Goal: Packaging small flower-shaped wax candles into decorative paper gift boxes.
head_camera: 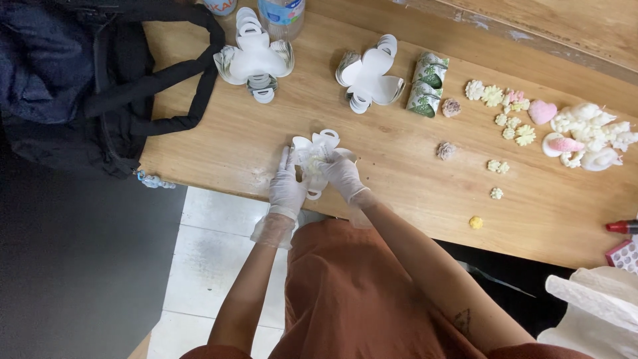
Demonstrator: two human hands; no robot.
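Both gloved hands close their grip on one white paper box (318, 147) at the desk's (399, 193) near edge, the left hand (287, 188) at its left side and the right hand (340, 173) at its right, a pale flower piece inside. Beyond this box lie two more open boxes (369, 78). I judge that folding goes best with fingertips pressing flaps gently, sparing the flower.

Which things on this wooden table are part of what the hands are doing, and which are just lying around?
In use: left hand, right hand, white petal-shaped paper box both hold, small pale flower-shaped pieces, two more white folded paper boxes.

Lying about: black fabric bag, clear plastic bottle, red marker.
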